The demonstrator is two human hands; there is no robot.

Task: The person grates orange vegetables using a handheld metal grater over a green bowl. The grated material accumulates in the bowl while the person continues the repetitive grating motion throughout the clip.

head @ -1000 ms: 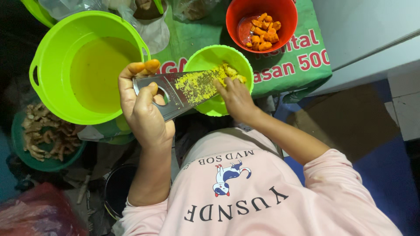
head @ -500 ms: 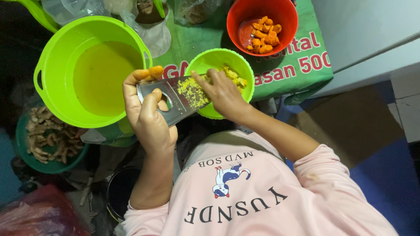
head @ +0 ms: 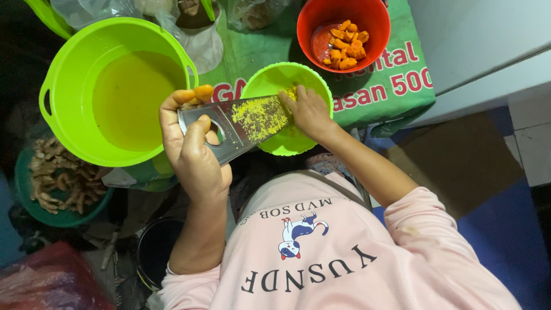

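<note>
Left hand (head: 192, 152) grasps the handle end of a flat metal grater (head: 241, 123), fingers (head: 195, 95) clenched over its far edge. Right hand (head: 307, 112) presses against the grater's right end, fingers closed on something too small to tell. The grater, coated in yellow gratings, lies tilted over the small green bowl (head: 287, 77). Left: large green tub (head: 115, 86) of yellow liquid. Far: red bowl (head: 344, 14) of orange pieces.

Two green basins (head: 63, 92) (head: 275, 77), one red bowl (head: 310, 28), one grater (head: 244, 123), two hands (head: 192, 155) (head: 310, 112).
</note>
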